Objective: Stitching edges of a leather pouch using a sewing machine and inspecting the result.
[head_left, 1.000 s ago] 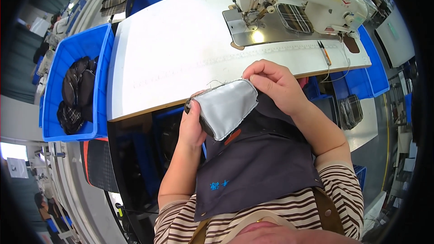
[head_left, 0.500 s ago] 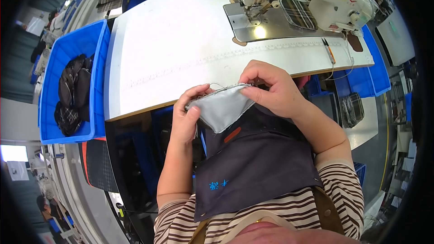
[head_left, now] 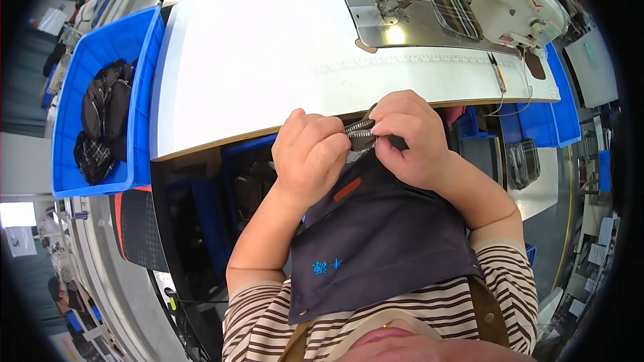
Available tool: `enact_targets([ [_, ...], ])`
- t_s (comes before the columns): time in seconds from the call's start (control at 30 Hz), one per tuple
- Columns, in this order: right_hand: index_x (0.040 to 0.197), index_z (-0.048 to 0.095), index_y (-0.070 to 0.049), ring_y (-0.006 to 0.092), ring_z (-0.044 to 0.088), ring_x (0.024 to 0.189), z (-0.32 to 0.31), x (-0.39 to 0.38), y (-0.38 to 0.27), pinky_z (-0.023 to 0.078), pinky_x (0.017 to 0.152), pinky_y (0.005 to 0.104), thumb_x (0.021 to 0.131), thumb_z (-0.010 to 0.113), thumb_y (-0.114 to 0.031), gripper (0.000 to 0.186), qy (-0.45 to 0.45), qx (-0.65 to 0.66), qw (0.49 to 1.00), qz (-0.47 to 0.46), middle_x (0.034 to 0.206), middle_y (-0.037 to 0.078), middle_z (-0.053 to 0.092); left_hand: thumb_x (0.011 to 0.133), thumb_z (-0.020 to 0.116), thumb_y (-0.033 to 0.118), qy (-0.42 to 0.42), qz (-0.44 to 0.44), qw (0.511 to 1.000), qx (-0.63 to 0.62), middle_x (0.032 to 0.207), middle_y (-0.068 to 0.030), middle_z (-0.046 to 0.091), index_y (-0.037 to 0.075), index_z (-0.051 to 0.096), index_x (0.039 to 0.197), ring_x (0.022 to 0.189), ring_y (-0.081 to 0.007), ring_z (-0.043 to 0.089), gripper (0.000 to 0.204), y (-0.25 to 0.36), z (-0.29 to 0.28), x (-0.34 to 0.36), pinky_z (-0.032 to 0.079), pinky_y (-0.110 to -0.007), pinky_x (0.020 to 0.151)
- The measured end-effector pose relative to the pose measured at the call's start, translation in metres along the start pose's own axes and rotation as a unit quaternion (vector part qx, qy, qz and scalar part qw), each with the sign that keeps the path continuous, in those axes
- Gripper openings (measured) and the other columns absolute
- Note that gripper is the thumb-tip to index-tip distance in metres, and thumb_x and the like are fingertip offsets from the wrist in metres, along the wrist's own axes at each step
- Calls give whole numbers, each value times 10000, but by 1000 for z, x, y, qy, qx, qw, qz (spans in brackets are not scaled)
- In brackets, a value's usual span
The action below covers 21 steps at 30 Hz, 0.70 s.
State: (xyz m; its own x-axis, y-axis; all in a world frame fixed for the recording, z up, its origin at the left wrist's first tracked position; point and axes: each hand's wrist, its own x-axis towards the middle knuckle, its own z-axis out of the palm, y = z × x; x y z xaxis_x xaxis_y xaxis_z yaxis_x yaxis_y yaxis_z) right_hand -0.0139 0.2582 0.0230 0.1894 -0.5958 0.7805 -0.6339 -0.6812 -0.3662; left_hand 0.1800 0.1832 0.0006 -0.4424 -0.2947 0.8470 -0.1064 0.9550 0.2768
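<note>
- Both hands, left hand (head_left: 310,154) and right hand (head_left: 409,137), are pinching the zipper (head_left: 360,135) together, just off the table (head_left: 268,60) edge.
- Pinching close and pulling slowly is probably working best.

Sewing machine (head_left: 463,7) on table (head_left: 268,60) far-right; bin (head_left: 100,94) left w/ fabric (head_left: 100,121).
</note>
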Motion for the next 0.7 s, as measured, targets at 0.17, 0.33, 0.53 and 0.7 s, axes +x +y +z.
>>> enact_targets([
  [0.17, 1097, 552, -74, 309, 646, 878, -1, -2, 1, 540, 744, 395, 681, 662, 149, 484, -3, 30, 999, 27, 968, 123, 636, 585, 701, -93, 21, 26, 999, 21, 869, -62, 651, 111, 552, 959, 737, -258, 596, 451, 1, 3, 1, 445, -378, 636],
  [0.33, 1063, 584, -61, 298, 646, 844, 1, 0, 0, 535, 726, 393, 664, 700, 122, 454, 19, 30, 999, 22, 930, 97, 640, 581, 702, -96, 23, 32, 999, 29, 871, -63, 650, 106, 550, 956, 742, -257, 594, 452, 2, 3, 1, 449, -377, 634],
  [0.53, 1044, 596, -68, 300, 643, 857, 1, -1, 0, 535, 737, 399, 663, 714, 112, 437, 20, 24, 999, 27, 936, 98, 638, 571, 700, -103, 18, 29, 999, 27, 874, -66, 651, 109, 545, 951, 749, -263, 601, 462, 1, 4, -1, 454, -374, 629],
  [0.7, 998, 633, -84, 283, 629, 784, -1, -7, 8, 502, 666, 359, 703, 806, 4, 352, 92, -109, 990, -11, 872, 79, 626, 582, 767, -12, 29, 1, 999, 41, 911, -57, 656, 106, 578, 919, 766, -258, 623, 404, 2, 5, -2, 462, -368, 626],
])
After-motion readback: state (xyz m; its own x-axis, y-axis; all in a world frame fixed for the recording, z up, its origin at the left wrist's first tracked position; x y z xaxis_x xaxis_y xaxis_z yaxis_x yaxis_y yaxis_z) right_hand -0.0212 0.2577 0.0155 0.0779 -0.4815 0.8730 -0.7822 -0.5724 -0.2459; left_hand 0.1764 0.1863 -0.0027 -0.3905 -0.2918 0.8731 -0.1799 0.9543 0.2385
